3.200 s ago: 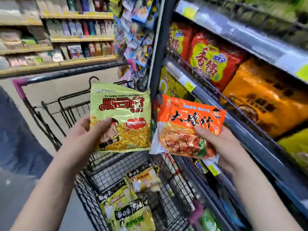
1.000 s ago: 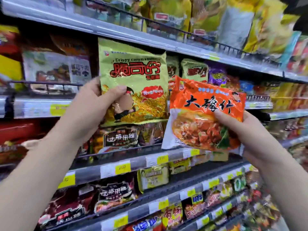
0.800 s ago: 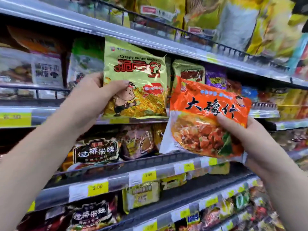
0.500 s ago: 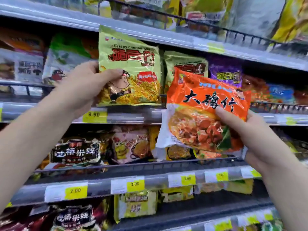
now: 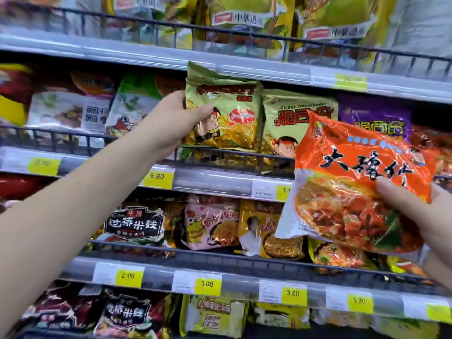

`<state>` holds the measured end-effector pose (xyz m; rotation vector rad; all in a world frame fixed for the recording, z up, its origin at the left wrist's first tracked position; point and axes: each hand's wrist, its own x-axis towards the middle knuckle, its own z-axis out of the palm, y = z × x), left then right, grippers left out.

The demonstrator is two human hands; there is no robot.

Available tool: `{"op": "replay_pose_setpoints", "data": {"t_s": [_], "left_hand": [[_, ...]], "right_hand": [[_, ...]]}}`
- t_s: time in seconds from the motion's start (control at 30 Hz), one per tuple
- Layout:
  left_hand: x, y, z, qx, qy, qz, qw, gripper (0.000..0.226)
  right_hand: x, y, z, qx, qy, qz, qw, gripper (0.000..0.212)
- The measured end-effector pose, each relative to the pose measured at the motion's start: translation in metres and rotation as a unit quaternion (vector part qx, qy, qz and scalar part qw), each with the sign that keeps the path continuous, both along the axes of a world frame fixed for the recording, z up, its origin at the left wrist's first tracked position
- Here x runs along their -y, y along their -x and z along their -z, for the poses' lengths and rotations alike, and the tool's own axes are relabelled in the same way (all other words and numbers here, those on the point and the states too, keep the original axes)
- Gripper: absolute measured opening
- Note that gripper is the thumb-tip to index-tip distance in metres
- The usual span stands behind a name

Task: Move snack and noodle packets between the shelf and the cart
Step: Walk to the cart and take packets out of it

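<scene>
Nearest, my right hand point(image 5: 420, 216) holds the orange noodle packet point(image 5: 354, 182) by its right edge, thumb on the front and the other fingers behind. I judge it light, crinkly and slick, with a brittle block inside, so the side seam is the place to grip, without squeezing. It is glossy orange with black characters and a noodle picture below. Farther out, my left hand point(image 5: 171, 118) pinches the green snack packet point(image 5: 227, 118) at its left edge, its low edge at the shelf point(image 5: 215, 182) rail. Just right of those fingers stands a matching green packet point(image 5: 288, 123).
</scene>
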<state>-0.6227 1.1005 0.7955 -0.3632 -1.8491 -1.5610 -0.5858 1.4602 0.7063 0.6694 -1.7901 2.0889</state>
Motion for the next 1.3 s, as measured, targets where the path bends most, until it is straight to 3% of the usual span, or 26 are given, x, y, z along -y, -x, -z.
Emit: {"op": "replay_pose_setpoints", "data": {"t_s": [0.1,0.17,0.27,0.4,0.5,0.63,0.77,0.83,0.87,0.93,0.97,1.03,1.13,1.2,1.3], "left_hand": [[-0.005,0.002,0.001,-0.006,0.056,-0.035,0.998,0.002],[-0.009,0.005,0.002,-0.021,0.069,-0.065,0.995,0.003],[-0.012,0.004,0.006,-0.031,0.111,-0.113,0.987,0.024],[-0.003,-0.001,0.010,-0.007,0.188,-0.146,0.971,0.032],[0.011,-0.007,0.005,0.031,0.278,-0.201,0.939,0.046],[0.019,-0.008,0.001,0.059,0.313,-0.215,0.923,0.053],[0.011,-0.003,0.015,-0.014,0.269,-0.270,0.924,0.071],[0.008,-0.008,0.028,-0.070,0.226,-0.276,0.932,0.075],[0.006,-0.010,0.034,-0.114,0.223,-0.294,0.922,0.072],[0.000,-0.019,0.046,-0.216,0.242,-0.325,0.888,0.054],[-0.007,-0.024,0.052,-0.252,0.247,-0.314,0.881,0.044],[-0.024,-0.032,0.061,-0.271,0.234,-0.215,0.909,0.030],[-0.056,-0.042,0.070,-0.145,0.191,0.009,0.971,0.035],[-0.077,-0.040,0.076,-0.061,0.204,0.089,0.973,0.052],[-0.115,-0.033,0.084,-0.001,0.172,0.193,0.966,0.052]], "right_hand": [[-0.004,-0.001,0.001,0.001,0.006,0.009,1.000,0.072],[-0.005,-0.003,0.002,0.002,0.004,0.007,1.000,0.072],[-0.006,-0.006,0.003,0.007,0.001,0.005,1.000,0.075],[-0.006,-0.009,0.005,0.005,-0.012,0.017,1.000,0.068],[-0.004,-0.008,0.009,0.019,-0.012,0.006,1.000,0.077],[0.001,-0.005,0.012,0.025,-0.031,0.018,0.999,0.082],[0.009,-0.003,0.011,0.034,-0.043,0.008,0.998,0.077],[0.013,-0.002,0.008,0.035,-0.050,0.001,0.998,0.058],[0.015,-0.002,0.006,0.033,-0.047,0.001,0.998,0.050],[0.021,0.000,0.005,0.029,-0.052,0.016,0.998,0.055],[0.023,0.001,0.004,0.029,-0.055,0.026,0.998,0.060],[0.028,0.002,0.003,0.026,-0.046,0.038,0.998,0.056],[0.027,0.004,0.002,0.022,-0.035,0.055,0.998,0.050],[0.019,0.005,0.002,0.022,-0.035,0.054,0.998,0.055],[0.000,0.004,0.002,0.019,-0.038,0.058,0.997,0.065]]}}
